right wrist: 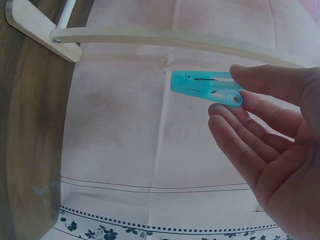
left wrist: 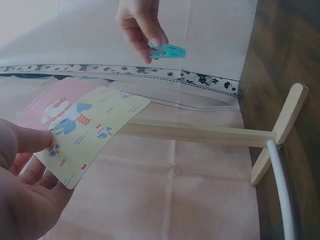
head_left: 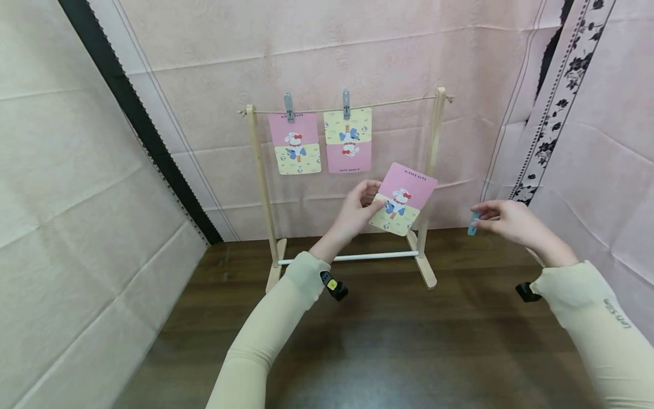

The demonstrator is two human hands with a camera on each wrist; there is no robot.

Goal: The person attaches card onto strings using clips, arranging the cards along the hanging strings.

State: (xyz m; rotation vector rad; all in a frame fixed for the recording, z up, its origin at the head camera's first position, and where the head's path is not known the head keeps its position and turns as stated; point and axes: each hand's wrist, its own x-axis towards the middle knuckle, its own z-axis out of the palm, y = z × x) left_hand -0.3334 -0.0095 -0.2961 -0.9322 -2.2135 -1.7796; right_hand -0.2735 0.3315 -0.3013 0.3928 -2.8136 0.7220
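Observation:
My left hand point(head_left: 353, 211) pinches a pink and yellow card point(head_left: 403, 199) by its left edge, thumb on the printed front. The card is tilted and held just right of two hanging cards, in front of the rack's right post. Off to the right, my right hand point(head_left: 511, 226) pinches a turquoise clothespin point(right wrist: 207, 87) by its handle end, its nose pointing away from the fingers. On the rack's string point(head_left: 395, 103), grey clips hold a left card point(head_left: 295, 145) and a second card point(head_left: 349, 142), which hangs upside down compared with the left one.
The wooden rack point(head_left: 259, 170) stands on a dark brown table point(head_left: 388, 341), with a white rod point(head_left: 375, 257) low between its feet. Pale cloth point(head_left: 204, 68) hangs behind and at both sides. A floral border point(head_left: 557, 113) runs down the right cloth.

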